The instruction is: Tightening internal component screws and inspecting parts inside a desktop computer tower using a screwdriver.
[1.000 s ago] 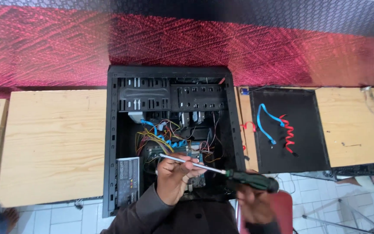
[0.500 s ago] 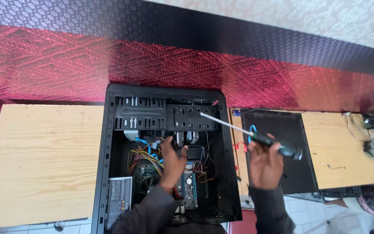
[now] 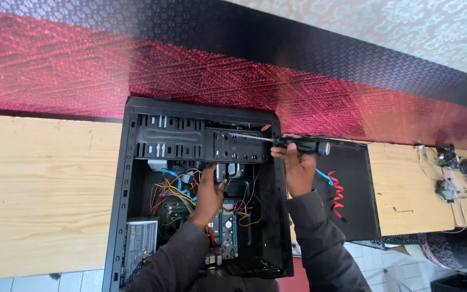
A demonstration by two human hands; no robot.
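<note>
The open black computer case [image 3: 201, 189] is lying on its side on the wooden worktop [image 3: 44, 189], with its inside facing up. The right hand [image 3: 298, 170] is gripping a screwdriver [image 3: 293, 144] by its green and black handle, fingers closed around it, and is holding it level over the far right corner of the case. The thin metal shaft is pointing to the left, over the drive bays [image 3: 206, 143], and the tip does not seem to be touching any screw. The left hand [image 3: 209, 192] is reaching deep inside the case, in the middle, just near the drive bays; its fingers are curled on a small part there, but I cannot tell if they are really holding it.

As for progress, the side panel [image 3: 352, 216] is already off and is lying to the right of the case, with a blue cable and a red cable [image 3: 337, 194] on it. Inside, the power supply [image 3: 139, 246], the green circuit board [image 3: 225, 227] and the bundle of coloured wires [image 3: 177, 192] are still in place, so most of the inner work seems to remain. Some small loose parts are lying far to the right on the worktop.
</note>
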